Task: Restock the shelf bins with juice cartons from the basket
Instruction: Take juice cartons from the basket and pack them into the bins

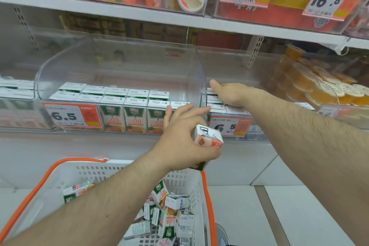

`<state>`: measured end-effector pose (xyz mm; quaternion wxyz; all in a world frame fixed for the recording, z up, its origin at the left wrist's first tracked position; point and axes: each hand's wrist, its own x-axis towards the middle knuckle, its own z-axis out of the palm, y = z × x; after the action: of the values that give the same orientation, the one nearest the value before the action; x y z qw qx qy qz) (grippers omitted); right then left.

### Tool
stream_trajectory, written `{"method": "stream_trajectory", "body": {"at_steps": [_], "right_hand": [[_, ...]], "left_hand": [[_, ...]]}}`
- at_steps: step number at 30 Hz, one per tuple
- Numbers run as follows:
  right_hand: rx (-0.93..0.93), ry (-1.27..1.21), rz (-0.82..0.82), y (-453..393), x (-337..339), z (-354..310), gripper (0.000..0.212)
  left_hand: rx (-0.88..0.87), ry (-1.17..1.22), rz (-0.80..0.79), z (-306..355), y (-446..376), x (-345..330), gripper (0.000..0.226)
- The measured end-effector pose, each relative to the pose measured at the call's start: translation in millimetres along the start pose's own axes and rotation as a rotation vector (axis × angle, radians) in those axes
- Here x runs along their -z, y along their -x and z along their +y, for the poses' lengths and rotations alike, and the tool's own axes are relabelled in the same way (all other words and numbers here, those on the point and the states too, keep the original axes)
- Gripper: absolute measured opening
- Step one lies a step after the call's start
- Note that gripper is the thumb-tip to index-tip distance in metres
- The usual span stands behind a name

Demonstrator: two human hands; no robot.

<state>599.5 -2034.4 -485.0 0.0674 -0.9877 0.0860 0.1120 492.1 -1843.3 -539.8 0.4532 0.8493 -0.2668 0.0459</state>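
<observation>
Gripping a peach carton in left hand, just before the clear bin; resting flat right hand on cartons right of it. Basket sitting below on pale tiled floor.

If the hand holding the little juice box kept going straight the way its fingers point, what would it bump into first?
Probably the clear bin's front right corner, by the green juice cartons. The left hand with its peach carton points up there, though depth is hard to judge.

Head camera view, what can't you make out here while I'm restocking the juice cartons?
- Right hand: fingertips hidden inside the right bin; any grip unclear.
- Carton in left hand: lower part covered by palm; print too blurred.
- Basket: near end cut off by the bottom edge.
</observation>
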Motion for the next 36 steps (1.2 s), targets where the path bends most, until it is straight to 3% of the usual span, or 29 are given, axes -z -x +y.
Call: {"method": "stream_trajectory", "body": {"at_steps": [3,6,9,11,15,20,23,26,29,32,36], "right_hand": [[-0.036,-0.038,0.104,8.2,1.6,-3.6,0.078],[0.011,-0.128,0.421,26.1,3.0,-12.9,0.067],[0.171,-0.349,0.794,57.4,1.2,-30.1,0.053],[0.268,-0.529,0.848,86.9,-1.8,-49.2,0.052],[0.281,-0.722,0.624,140.6,-20.9,-88.5,0.054],[0.044,-1.001,0.091,168.3,-41.6,-121.2,0.048],[0.009,-0.995,-0.013,177.2,-45.5,-134.0,0.045],[0.06,-1.144,-0.143,183.7,-49.3,-149.0,0.033],[0.212,-1.319,-0.137,182.1,-48.5,-166.8,0.006],[0.316,-1.295,-0.068,177.0,-47.4,-186.2,0.023],[0.382,-1.188,-0.015,168.4,-41.8,-228.4,0.024]], "left_hand": [[0.049,0.247,0.037,4.9,5.5,17.6,0.028],[0.14,0.482,0.096,11.6,15.1,36.0,0.027],[0.263,0.652,0.126,19.0,26.0,53.0,0.014],[0.365,0.759,0.161,18.8,33.7,62.9,0.011],[0.513,1.007,0.186,6.2,55.3,79.2,0.04],[0.617,1.282,0.243,-8.4,81.2,89.8,0.047],[0.622,1.395,0.281,-16.4,90.5,97.1,0.053],[0.575,1.441,0.303,-22.1,94.3,107.3,0.049],[0.52,1.172,0.272,-30.9,96.8,125.6,0.027],[0.444,0.853,0.244,-47.1,100.3,152.9,0.017],[0.358,0.548,0.352,-70.1,101.3,190.0,0.012]]}}
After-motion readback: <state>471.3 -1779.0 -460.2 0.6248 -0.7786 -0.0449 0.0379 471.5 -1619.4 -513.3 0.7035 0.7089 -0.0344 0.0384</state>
